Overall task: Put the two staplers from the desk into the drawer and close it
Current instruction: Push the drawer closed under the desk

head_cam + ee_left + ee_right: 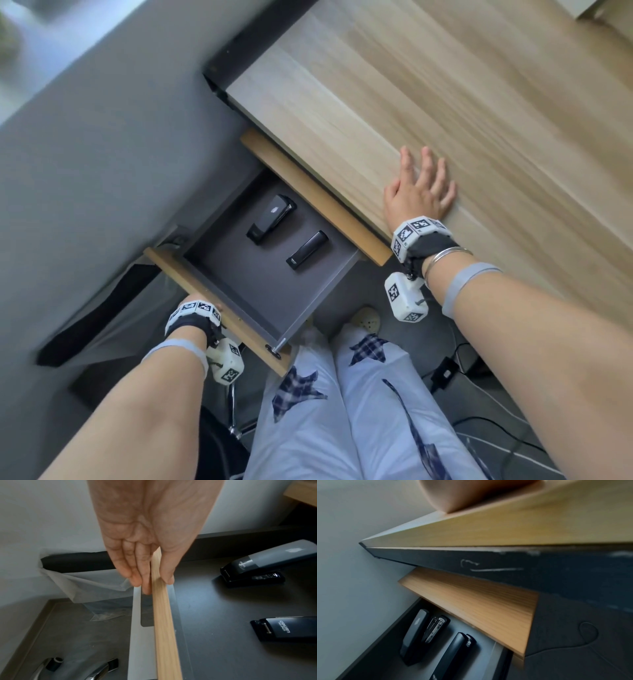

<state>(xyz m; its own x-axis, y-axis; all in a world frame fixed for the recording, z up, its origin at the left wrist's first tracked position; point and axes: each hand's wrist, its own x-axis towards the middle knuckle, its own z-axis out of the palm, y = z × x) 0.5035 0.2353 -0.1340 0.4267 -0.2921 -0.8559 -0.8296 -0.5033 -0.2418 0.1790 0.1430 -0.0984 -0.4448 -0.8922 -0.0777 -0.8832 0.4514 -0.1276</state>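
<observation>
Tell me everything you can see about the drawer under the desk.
The drawer is pulled out from under the wooden desk and stands open. Its inside looks dark grey and smooth; its front panel looks like light wood. Two dark staplers lie apart on its floor, the larger stapler nearer the wall and the slim stapler beside it. The left hand pinches the front panel's top edge.

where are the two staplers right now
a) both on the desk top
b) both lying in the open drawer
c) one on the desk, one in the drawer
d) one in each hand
b: the larger stapler and the slimmer stapler both lie apart on the floor of the open drawer, while the left hand holds the drawer front and the right hand rests flat on the desk.
</observation>
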